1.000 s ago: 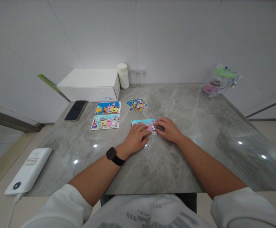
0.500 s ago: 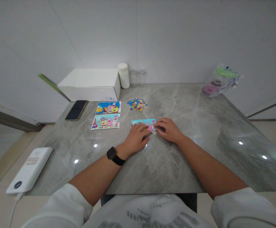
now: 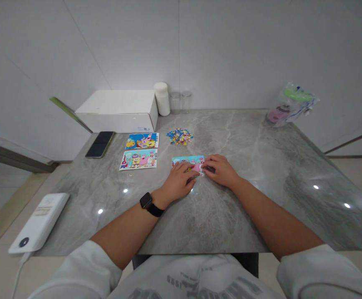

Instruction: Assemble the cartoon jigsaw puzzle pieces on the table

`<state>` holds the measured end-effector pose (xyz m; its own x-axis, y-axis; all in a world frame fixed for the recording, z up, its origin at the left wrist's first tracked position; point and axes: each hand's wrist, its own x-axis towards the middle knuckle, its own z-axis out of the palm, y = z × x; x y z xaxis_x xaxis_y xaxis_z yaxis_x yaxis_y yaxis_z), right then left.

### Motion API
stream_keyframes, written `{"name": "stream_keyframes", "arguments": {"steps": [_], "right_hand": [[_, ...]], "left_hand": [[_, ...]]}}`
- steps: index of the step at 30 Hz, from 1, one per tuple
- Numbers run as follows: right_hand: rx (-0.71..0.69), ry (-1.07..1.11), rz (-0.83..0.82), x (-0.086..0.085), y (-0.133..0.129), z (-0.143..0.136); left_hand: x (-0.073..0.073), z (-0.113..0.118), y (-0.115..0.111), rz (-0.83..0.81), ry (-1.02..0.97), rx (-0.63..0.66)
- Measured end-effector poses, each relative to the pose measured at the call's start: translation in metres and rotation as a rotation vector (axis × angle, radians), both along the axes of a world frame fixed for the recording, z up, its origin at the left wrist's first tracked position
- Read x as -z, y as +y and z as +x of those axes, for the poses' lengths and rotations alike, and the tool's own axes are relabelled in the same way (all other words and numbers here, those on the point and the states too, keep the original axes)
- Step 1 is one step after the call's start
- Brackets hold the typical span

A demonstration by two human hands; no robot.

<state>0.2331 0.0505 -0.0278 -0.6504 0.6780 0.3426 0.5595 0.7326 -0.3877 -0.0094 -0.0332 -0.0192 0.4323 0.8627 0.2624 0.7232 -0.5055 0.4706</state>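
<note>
Jigsaw puzzle with a SpongeBob scene, seemingly joined where it shows, lies flat on the grey marbled table beneath both my hands. My left hand rests palm-down over its near left part, fingers laid across the picture and thumb apart from them, gripping nothing that shows. My right hand is curled at the right edge, fingertips bent down to the picture's end; whether they pinch a piece I cannot tell. I judge the step in hand to be fitting or squaring pieces along that right side, with my left hand as anchor. The next move, I think, calls for light, level pressure, so that joined pieces neither buckle nor slide apart. Beyond the puzzle sits a heap of loose pieces, clear of my fingers. Left of it, the lower picture card seems to show the same scene; the blue picture card shows another.
</note>
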Motion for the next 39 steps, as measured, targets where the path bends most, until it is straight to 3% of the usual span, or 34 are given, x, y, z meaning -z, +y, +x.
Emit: {"name": "stream_keyframes", "arguments": {"steps": [39], "right_hand": [[-0.082,0.086,-0.041,-0.0058,-0.0009,-0.0012]], "left_hand": [[-0.0008,-0.0004,0.0002,-0.012,0.014,0.01]]}}
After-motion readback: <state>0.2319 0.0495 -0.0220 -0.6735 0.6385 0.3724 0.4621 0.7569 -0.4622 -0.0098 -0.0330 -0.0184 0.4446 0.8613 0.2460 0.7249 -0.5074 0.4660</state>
